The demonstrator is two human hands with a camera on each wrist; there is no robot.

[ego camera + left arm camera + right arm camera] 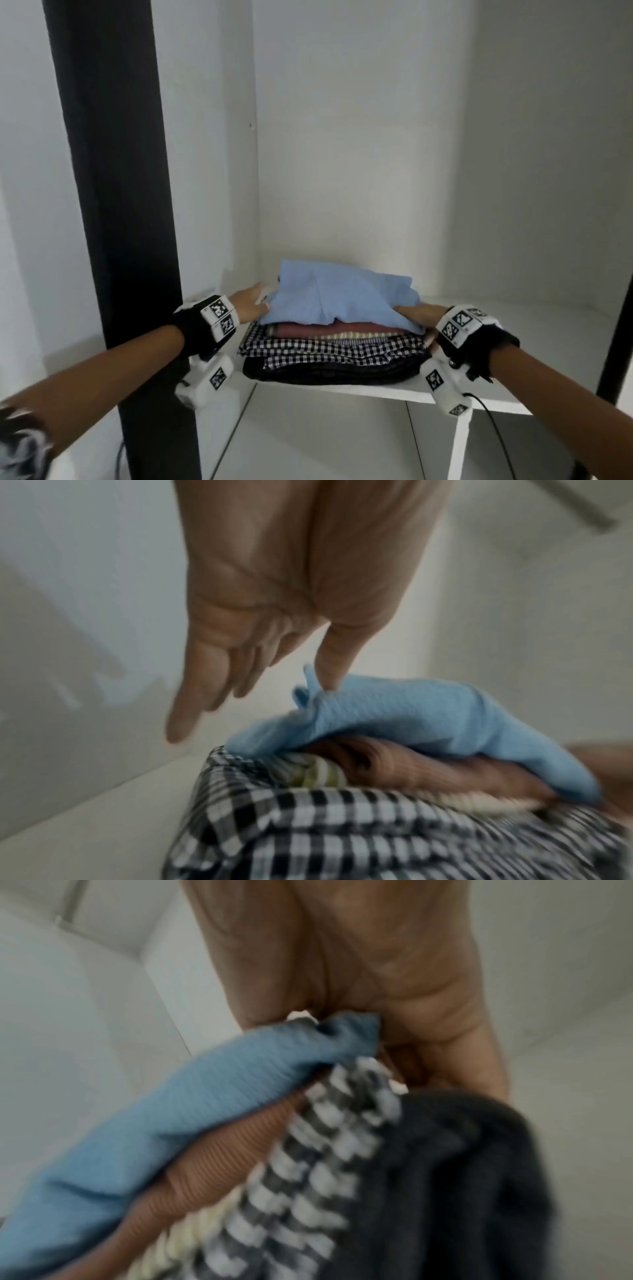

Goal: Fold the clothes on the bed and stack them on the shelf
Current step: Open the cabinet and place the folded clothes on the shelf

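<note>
A stack of folded clothes sits on the white shelf. A light blue garment lies on top. Under it are a rust ribbed piece, a striped one, a black-and-white checked shirt and a dark garment. My left hand is at the blue garment's left edge, fingers straight, only the thumb tip touching the cloth. My right hand reaches under the blue garment's right edge and pinches its corner; most of its fingers are hidden.
A black upright post stands close on the left and a dark one on the right. White walls enclose the shelf at the back and sides. A lower compartment opens below. A black cable hangs from my right wrist.
</note>
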